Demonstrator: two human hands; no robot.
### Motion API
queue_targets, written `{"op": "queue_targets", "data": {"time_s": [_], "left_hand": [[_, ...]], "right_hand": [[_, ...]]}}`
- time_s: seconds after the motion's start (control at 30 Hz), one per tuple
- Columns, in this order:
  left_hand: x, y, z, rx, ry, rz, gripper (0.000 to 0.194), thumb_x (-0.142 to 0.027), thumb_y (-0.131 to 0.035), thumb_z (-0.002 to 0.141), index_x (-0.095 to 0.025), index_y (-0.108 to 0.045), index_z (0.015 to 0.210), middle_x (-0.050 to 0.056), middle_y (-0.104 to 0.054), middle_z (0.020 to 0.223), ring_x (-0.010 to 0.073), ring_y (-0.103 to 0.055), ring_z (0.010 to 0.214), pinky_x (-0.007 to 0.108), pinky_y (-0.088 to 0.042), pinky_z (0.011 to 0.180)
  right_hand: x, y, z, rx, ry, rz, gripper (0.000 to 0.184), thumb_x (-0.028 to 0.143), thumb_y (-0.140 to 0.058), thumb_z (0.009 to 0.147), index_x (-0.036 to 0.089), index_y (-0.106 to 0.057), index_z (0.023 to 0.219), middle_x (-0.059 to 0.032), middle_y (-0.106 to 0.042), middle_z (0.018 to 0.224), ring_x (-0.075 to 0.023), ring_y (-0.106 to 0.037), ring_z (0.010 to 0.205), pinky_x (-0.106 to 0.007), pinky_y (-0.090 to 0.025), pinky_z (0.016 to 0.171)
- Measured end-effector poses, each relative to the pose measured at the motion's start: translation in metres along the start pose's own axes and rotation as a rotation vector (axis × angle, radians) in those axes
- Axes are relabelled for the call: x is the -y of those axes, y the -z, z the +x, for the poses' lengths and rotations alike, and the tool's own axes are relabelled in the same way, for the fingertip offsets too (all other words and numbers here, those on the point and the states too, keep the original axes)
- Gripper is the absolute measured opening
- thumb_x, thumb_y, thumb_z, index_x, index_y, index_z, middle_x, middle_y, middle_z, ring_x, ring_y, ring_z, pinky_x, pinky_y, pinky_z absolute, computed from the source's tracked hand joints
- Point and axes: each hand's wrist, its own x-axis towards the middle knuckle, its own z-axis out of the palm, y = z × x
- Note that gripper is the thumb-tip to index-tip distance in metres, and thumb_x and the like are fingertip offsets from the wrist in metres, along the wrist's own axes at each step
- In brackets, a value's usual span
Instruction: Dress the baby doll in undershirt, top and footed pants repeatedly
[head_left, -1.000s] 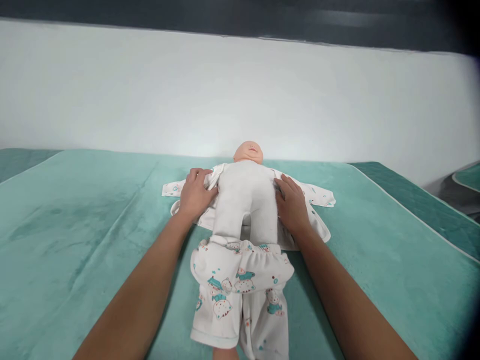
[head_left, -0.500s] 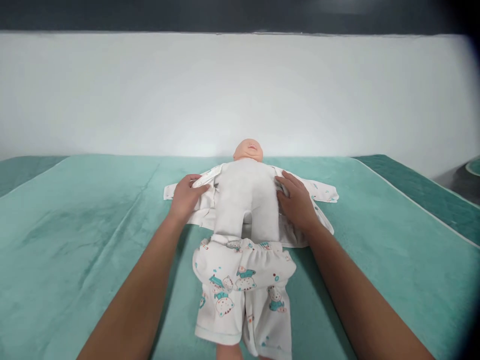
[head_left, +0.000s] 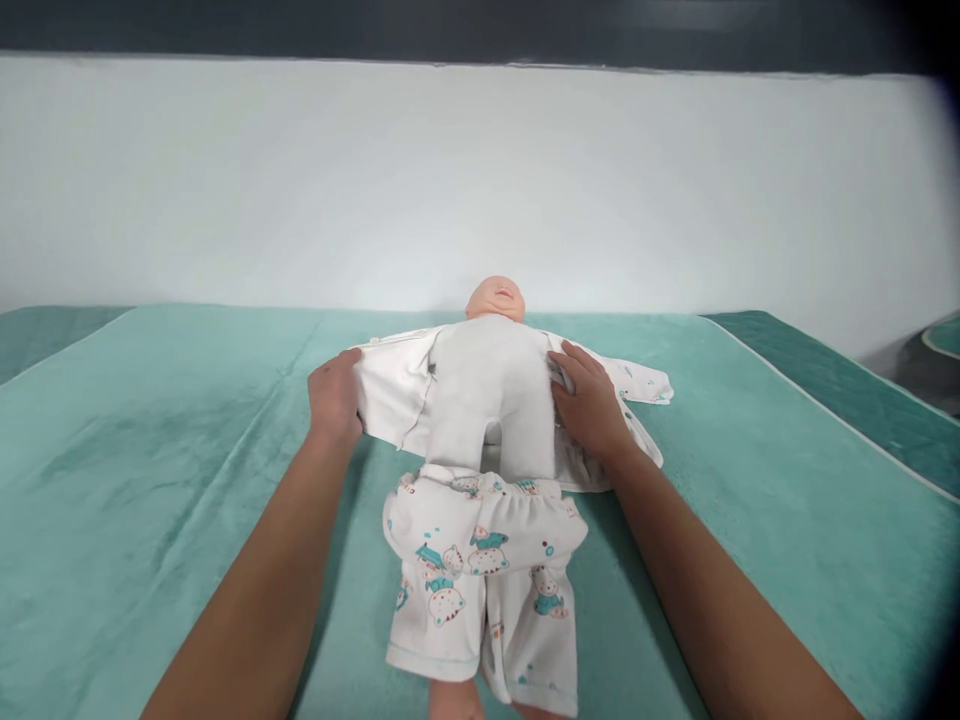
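Left hand (head_left: 335,393) curls, gripping shirt (head_left: 396,388); right hand (head_left: 590,405) slants inward beside doll (head_left: 491,372).

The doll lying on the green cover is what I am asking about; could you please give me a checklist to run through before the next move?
1. Doll face up on the green cover: ok.
2. Left hand gripping the edge of the white jacket: ok.
3. Right hand gripping fabric: cannot tell; its fingers rest by the doll's side.
4. Jacket front closed: not ok; it lies spread open.
5. Printed pants up at the waist: not ok; the waistband is down on the legs.
6. Doll's arm inside the outstretched sleeve: cannot tell.
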Motion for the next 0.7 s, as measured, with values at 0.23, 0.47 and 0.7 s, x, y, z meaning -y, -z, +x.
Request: {"op": "queue_targets", "data": {"time_s": [0.23,0.47,0.7], "left_hand": [[-0.005,0.006,0.007,-0.219,-0.040,-0.131,0.015,-0.012,-0.063,0.070,-0.017,-0.049,0.074,-0.005,-0.047,0.070,0.0090,-0.044,0.066,0.024,-0.039,0.063],[-0.009,0.021,0.010,-0.368,-0.125,-0.110,0.032,-0.001,-0.052,0.064,-0.020,-0.044,0.089,-0.004,-0.048,0.079,0.0089,-0.046,0.062,0.026,-0.040,0.065],[-0.002,-0.001,-0.017,-0.208,-0.604,0.240,0.024,-0.005,-0.052,0.073,-0.020,-0.057,0.091,-0.001,-0.059,0.094,0.0125,-0.055,0.085,0.026,-0.044,0.078]], "right_hand": [[0.001,0.000,0.000,-0.001,-0.009,0.000,0.050,0.017,-0.048,0.080,0.018,-0.062,0.127,-0.0122,-0.050,0.147,-0.0300,-0.043,0.137,-0.055,-0.032,0.114],[0.001,0.000,0.000,0.000,-0.004,0.003,0.049,0.017,-0.049,0.080,0.017,-0.063,0.127,-0.0130,-0.051,0.146,-0.0308,-0.044,0.136,-0.055,-0.033,0.113],[0.001,-0.002,0.000,-0.015,-0.002,-0.017,0.049,0.015,-0.050,0.079,0.017,-0.063,0.126,-0.0123,-0.053,0.145,-0.0307,-0.045,0.135,-0.055,-0.034,0.113]]}}
